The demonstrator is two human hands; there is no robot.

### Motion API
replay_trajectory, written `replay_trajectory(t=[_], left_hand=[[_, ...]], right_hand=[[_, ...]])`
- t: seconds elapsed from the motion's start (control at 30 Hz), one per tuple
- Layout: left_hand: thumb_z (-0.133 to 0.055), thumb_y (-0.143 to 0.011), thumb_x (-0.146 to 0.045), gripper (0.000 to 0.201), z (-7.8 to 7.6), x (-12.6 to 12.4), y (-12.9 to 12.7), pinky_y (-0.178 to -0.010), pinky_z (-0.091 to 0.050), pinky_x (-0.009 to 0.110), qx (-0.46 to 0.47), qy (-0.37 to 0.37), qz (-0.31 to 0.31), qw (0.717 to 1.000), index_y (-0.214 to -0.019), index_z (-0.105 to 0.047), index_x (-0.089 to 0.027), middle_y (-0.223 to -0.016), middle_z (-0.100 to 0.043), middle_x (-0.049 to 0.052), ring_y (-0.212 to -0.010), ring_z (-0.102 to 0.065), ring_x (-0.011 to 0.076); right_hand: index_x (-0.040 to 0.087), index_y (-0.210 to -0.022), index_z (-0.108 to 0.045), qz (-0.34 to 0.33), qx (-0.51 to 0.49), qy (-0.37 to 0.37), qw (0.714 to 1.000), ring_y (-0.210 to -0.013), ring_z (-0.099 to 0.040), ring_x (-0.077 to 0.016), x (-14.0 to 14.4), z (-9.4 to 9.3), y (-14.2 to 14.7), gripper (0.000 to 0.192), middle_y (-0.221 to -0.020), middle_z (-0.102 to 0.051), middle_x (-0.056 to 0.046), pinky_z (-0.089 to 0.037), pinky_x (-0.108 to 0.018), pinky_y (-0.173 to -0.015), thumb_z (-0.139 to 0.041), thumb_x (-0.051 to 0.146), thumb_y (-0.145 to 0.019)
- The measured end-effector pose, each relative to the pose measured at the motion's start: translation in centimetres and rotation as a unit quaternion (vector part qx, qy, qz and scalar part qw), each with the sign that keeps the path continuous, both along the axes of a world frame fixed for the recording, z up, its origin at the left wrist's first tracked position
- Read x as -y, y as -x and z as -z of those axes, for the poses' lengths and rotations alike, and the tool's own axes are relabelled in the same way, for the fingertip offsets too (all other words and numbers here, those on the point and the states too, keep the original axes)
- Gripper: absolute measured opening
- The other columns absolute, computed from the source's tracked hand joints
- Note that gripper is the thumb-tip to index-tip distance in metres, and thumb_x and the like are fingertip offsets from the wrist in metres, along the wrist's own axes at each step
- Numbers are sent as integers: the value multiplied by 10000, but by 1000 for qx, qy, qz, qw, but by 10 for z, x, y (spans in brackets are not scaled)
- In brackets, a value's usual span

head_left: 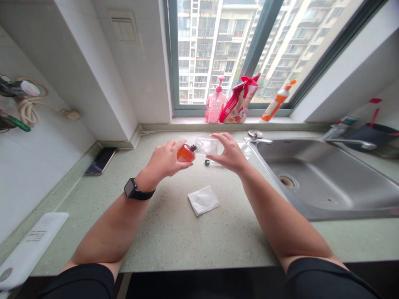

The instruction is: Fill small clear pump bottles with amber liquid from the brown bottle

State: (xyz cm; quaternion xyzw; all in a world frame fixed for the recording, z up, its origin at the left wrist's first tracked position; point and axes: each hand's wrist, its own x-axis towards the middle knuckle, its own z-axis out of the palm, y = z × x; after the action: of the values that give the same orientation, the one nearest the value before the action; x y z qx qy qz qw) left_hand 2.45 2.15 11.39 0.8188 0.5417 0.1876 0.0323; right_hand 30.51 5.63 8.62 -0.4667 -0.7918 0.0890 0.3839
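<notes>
My left hand (166,158) is wrapped round a small bottle of orange-red liquid (186,153). The bottle lies tilted, its dark threaded neck pointing right. Between thumb and fingers, my right hand (230,153) grips a clear plastic container (206,145) with faint printing. The bottle's neck is at the container's left edge; whether they touch I cannot tell. Below the container, a small black cap (207,162) lies on the counter, with a thin pale stem running under my right hand. A folded white tissue (203,200) rests nearer me.
A steel sink (336,178) is on the right, with a tap (352,141) behind it. On the windowsill stand a pink pump bottle (215,104), a red pouch (239,101) and an orange-white bottle (277,103). A phone (101,161) and a long white case (33,247) lie left.
</notes>
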Motion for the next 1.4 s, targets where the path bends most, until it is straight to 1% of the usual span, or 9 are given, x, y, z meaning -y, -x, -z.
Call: replay_trajectory(t=[0.13, 0.23, 0.37, 0.43, 0.67, 0.87, 1.03, 1.17, 1.4], left_hand=[[-782, -873, -663, 881, 1, 2, -7, -1022, -492, 437, -18, -7, -5, 1000, -1603, -515, -246, -1273, -693, 132, -1155, -675, 352], [-776, -878, -674, 867, 2, 4, -10, -1012, -490, 448, -16, -3, -6, 1000, -1574, -532, -218, -1272, -696, 142, -1153, -674, 359], [-778, -877, -679, 652, 5, 5, -14, -973, -499, 432, 5, 4, -9, 1000, -1332, -663, -227, -1196, -715, 111, -1070, -687, 328], [-778, -875, -686, 600, 8, 4, -15, -951, -504, 417, 21, 5, -8, 1000, -1251, -670, -231, -1180, -721, 100, -1049, -689, 312], [-782, -872, -709, 664, 21, 0, -20, -949, -502, 417, 46, -5, -6, 999, -1293, -625, -221, -1230, -727, 112, -1042, -702, 307], [-788, -865, -722, 662, 24, -1, -25, -998, -480, 451, 41, -13, -4, 999, -1259, -631, -214, -1229, -748, 122, -1141, -688, 350], [-806, -857, -706, 663, 26, -1, -28, -1009, -476, 448, 51, -7, -1, 999, -1273, -630, -221, -1233, -751, 125, -1162, -685, 354], [-818, -855, -698, 677, 28, -1, -29, -984, -488, 436, 51, -3, 5, 999, -1277, -631, -202, -1227, -754, 129, -1140, -697, 348], [-811, -865, -706, 634, 31, 0, -31, -900, -502, 394, 29, -17, -2, 999, -1222, -628, -215, -1175, -765, 95, -1071, -717, 309]], right_hand=[[316, -1421, -643, 2, 18, -8, 1000, -1265, -650, -366, 2, -1, 1, 681, -1339, -637, -106, -525, -599, -1167, -876, 405, -787], [329, -1427, -639, 3, 23, -16, 1000, -1263, -652, -362, 3, -2, 1, 677, -1333, -637, -103, -531, -601, -1165, -870, 373, -791], [348, -1438, -633, 6, 27, -28, 999, -1293, -638, -365, 5, -4, 2, 685, -1354, -623, -97, -533, -598, -1175, -858, 331, -791], [350, -1448, -630, 11, 31, -33, 999, -1309, -630, -368, 6, -4, 2, 695, -1369, -613, -98, -536, -592, -1178, -851, 314, -791], [343, -1484, -618, 25, 45, -44, 998, -1348, -606, -380, 10, -9, 2, 715, -1423, -584, -109, -543, -582, -1178, -816, 242, -805], [372, -1511, -594, 23, 49, -51, 997, -1388, -575, -386, 11, -11, 2, 748, -1450, -566, -102, -537, -602, -1179, -770, 183, -809], [361, -1513, -595, 21, 55, -56, 997, -1352, -602, -377, 14, -13, 2, 767, -1450, -549, -108, -530, -608, -1186, -732, 128, -796], [346, -1502, -605, 24, 65, -67, 995, -1330, -616, -370, 15, -14, 3, 765, -1445, -558, -114, -544, -600, -1160, -722, 103, -786], [308, -1487, -611, 35, 84, -73, 993, -1315, -621, -350, 16, -13, 4, 749, -1444, -570, -120, -564, -586, -1119, -690, 83, -777]])
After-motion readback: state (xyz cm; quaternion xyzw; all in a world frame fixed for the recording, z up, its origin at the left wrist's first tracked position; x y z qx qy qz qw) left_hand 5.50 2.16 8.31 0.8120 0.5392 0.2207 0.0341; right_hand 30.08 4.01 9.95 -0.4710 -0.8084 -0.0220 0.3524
